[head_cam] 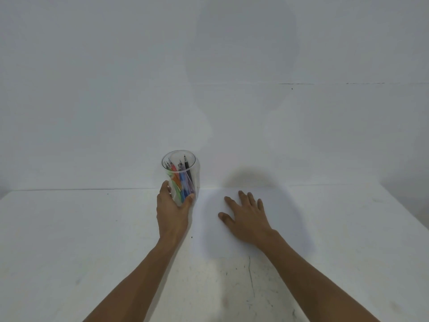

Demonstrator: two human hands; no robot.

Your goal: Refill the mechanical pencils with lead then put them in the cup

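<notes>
The left hand [173, 210] is curled round the lower part of a clear plastic cup [197, 175], thumb on the side nearest the right hand and fingers wrapped round the far left side; the cup stands just ahead of that palm, near the back edge of the white desk [69, 228], and seems to lean a little to the left, though the wide lens may account for that. Inside it, above the gripping fingers, stands a bunch of mechanical pencils [182, 182] in green, orange, blue, purple and black, tips upward and below the rim; no pencil lies outside the cup anywhere in view.

To the right of the cup, well clear of it, the right hand [247, 217] lies flat on the desk with fingers straight and slightly spread, holding nothing; behind its wrist, towards the person, the desk top carries dark scuffs and a thin scratch.

No lead case or loose lead shows near either hand, so the step is hard to fix; with every pencil in the cup, I judge this either the very start, the cup being drawn in to be emptied, or the close, the filled cup being set down. If it is the start, the next move calls for the free right hand to pinch one pencil by its tip and lift it straight out while the left steadies the cup, since the cup looks light enough to tip easily.
</notes>
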